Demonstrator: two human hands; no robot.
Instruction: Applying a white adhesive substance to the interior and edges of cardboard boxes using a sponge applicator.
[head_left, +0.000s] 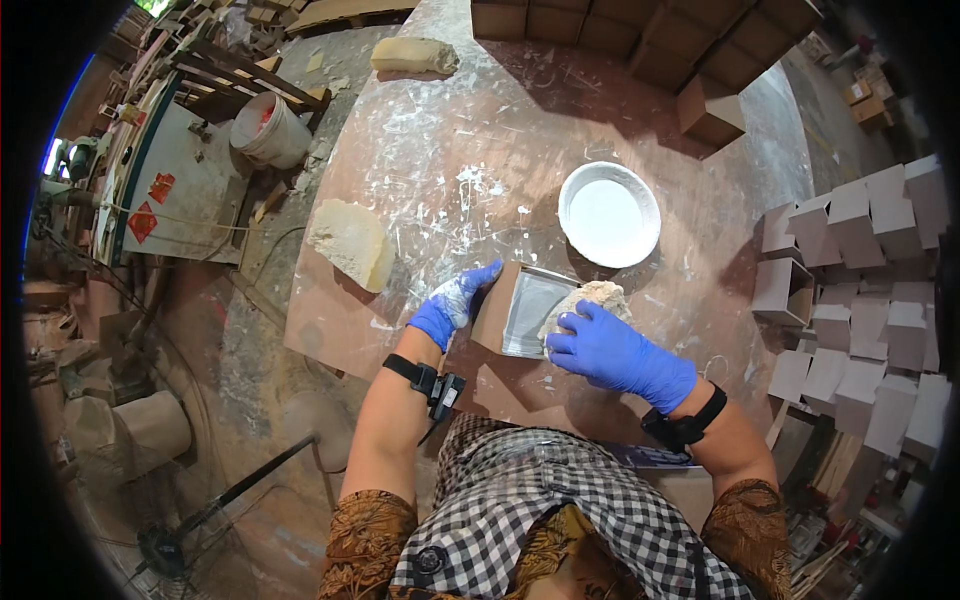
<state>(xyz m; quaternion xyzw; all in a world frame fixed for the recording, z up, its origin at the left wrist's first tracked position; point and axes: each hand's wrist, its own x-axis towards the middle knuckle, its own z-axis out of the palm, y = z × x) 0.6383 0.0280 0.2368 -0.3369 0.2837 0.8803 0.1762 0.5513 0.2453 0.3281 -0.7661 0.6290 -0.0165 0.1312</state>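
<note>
My left hand, in a blue glove smeared with white, grips the left side of a brown box. The box's upward side carries a wet-looking grey-white coat inside a pale rim. In my gloved right hand, fingers curl over a rough, cream-coloured sponge, which is at the right edge of that coated side. Just beyond the box stands a round white bowl with white liquid in it. My right hand hides part of the sponge and the box's right edge.
A white-spattered brown table bears two more sponge pieces, one at left and one farther back. Brown boxes are stacked at the back. White-coated boxes stand in rows at right. A white bucket is beyond the table's left edge.
</note>
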